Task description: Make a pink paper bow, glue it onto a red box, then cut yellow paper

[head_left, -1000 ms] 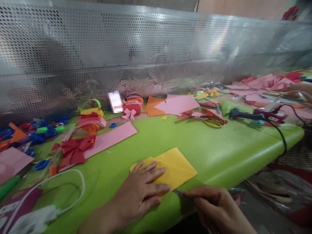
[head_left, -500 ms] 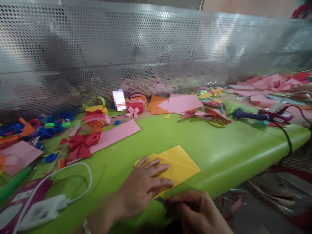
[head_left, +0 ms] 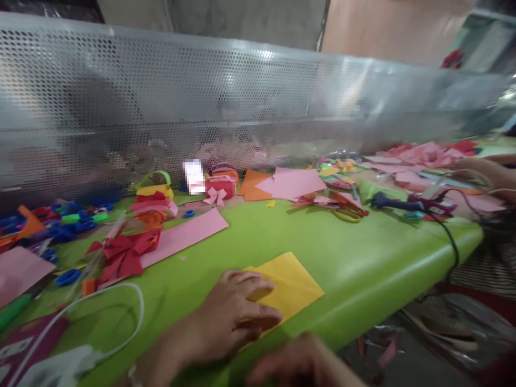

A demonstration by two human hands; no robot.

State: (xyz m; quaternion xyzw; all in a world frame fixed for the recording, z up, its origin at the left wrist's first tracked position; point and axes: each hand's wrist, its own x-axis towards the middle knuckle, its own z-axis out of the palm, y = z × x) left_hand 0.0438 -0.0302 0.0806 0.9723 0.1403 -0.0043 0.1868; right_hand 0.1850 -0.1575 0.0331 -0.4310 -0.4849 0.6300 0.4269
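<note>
A folded sheet of yellow paper (head_left: 296,287) lies on the green tabletop, one corner pointing right. My left hand (head_left: 237,309) is over its left part, fingers apart and bent, with the fingertips at the paper; the hand covers that side of the sheet. Just below the paper, at the table's front edge, is my right hand (head_left: 302,363). It is smeared by motion and partly cut off by the frame, so its fingers and anything in them cannot be made out.
Red ribbon-like bows (head_left: 127,252) and a pink strip (head_left: 189,234) lie left. A white cable (head_left: 139,301) loops at lower left. Behind are pink sheets (head_left: 296,183), a lit phone (head_left: 194,177) and a perforated metal panel (head_left: 262,80). A dark-handled tool (head_left: 397,201) and another person's arm (head_left: 492,166) are right.
The view has tilted up slightly. My left hand's fingers have gone from flat to bent and raised on the paper. My right hand has moved down and left; the dark thin thing in it no longer shows.
</note>
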